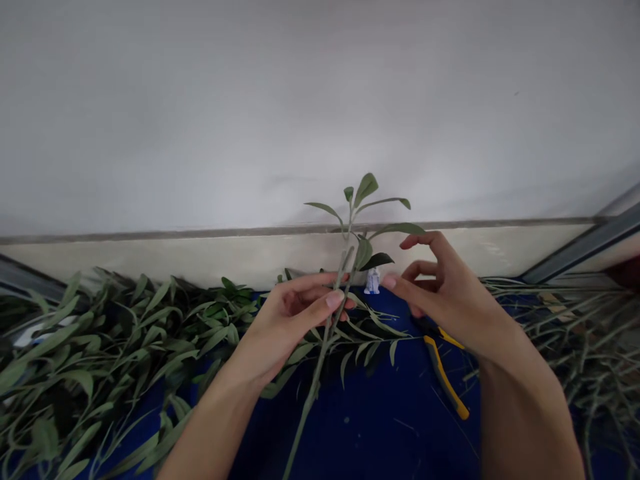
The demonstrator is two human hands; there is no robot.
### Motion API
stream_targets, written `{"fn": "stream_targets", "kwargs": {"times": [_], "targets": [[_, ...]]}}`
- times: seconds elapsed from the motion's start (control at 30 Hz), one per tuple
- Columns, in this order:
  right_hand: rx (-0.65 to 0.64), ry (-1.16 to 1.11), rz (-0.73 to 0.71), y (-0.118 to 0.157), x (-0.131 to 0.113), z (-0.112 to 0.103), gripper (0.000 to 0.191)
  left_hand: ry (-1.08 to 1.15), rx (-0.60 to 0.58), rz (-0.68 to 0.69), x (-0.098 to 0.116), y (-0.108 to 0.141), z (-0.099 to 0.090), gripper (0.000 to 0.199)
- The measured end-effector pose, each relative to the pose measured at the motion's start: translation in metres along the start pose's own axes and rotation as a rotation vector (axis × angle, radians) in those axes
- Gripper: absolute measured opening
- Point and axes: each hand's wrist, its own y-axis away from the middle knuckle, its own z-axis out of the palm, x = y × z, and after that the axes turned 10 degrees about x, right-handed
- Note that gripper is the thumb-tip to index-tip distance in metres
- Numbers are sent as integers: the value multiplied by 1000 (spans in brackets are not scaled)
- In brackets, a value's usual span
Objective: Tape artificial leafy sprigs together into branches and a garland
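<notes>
Head view shows first a wide pale wall (320,100), which fills the upper part. Below it is a blue worktop (360,413), with small bits of plant scattered on it. A large pile of leafy branches (125,347) covers the left side, and many leaves lie one over another. On the right side lies a tangle of thin stems (600,353), somewhat blurred. A metal bar (585,243) slopes at the right edge, behind these stems.

Between the two heaps, both hands are raised above the worktop. The left hand (295,307) has its thumb and fingers closed around a leafy branch (324,347). This branch is tilted: its long stalk goes down toward the person, and its leaves stand up in front of the wall. Near the thumb two stalks run side by side; which leaves belong to which stalk, I cannot tell. The right hand (445,280) has its fingers bent and well apart from the thumb, and grips nothing. Its forefinger is near the tip of one leaf; whether they touch, I cannot tell.

Behind the branch, some leafy twigs (374,351) lie on the worktop. A tool with yellow handles (445,383) lies under the right hand, its head partly hidden. Smallest is a white and blue object (373,281), just beside the right thumb in the view.
</notes>
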Motion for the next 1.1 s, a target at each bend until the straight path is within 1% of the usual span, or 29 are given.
{"fn": "stream_targets", "kwargs": {"times": [0.07, 0.1, 0.13, 0.23, 0.37, 0.5, 0.67, 0.73, 0.83, 0.93, 1.1], "targets": [[-56, -39, -27, 5, -9, 6, 37, 4, 1, 8, -1, 0, 0, 38], [-47, -60, -59, 7, -14, 10, 29, 2, 0, 9, -1, 0, 0, 38], [-15, -70, -96, 9, -18, 14, 23, -2, 1, 9, -2, 0, 1, 37], [92, -53, -188, 11, -23, 27, 14, -8, -3, 9, -2, 0, 2, 38], [134, -39, -281, 9, -17, 34, 7, -14, -9, 8, -2, 0, 3, 39], [123, -23, -306, 6, -12, 31, 6, -13, 4, -4, -1, 0, 2, 42], [91, -9, -302, 5, -13, 25, 6, -14, -8, -5, -1, 0, 2, 42], [75, 14, -320, 5, -13, 23, 5, -4, -10, -7, -2, -1, 2, 41], [38, 47, -366, 4, -11, 21, 9, 22, -11, -13, -2, -1, 2, 38], [13, 73, -391, 3, -10, 18, 12, 22, -39, -2, -1, 0, 3, 34], [-38, 99, -409, 3, -11, 16, 13, 15, -31, -7, 0, 0, 4, 35]]}}
